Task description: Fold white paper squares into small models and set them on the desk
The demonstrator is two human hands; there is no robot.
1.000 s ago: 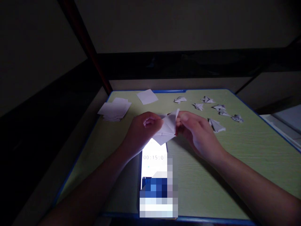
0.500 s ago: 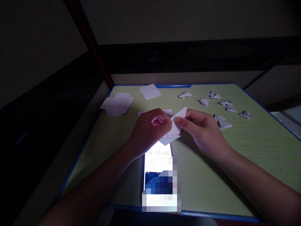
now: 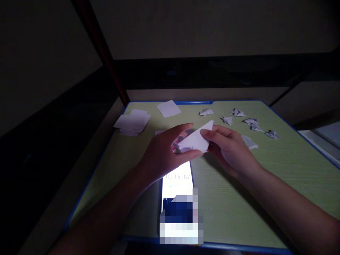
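Observation:
A folded white paper (image 3: 196,141) with a pointed upper corner is held up over the table, above a lit phone (image 3: 176,186) whose screen reads 00:15:07. My right hand (image 3: 230,147) pinches its right side, thumb on top and fingers behind. My left hand (image 3: 170,148) curves around the paper's left end, its thumb along the lower edge and its fingers spread behind. Whether the left fingers press on the paper is hard to make out. Part of another sheet (image 3: 159,132) shows behind my left hand.
A stack of white paper sheets (image 3: 132,122) lies at the far left, and a single square sheet (image 3: 169,108) near the back edge. Several small folded paper pieces (image 3: 237,112) are scattered at the back right. A larger folded piece (image 3: 249,141) lies just beyond my right hand.
My left hand has loosened from a pinch, its fingers now opened around the paper. The paper's lower flap no longer hangs down. The view has tilted up slightly.

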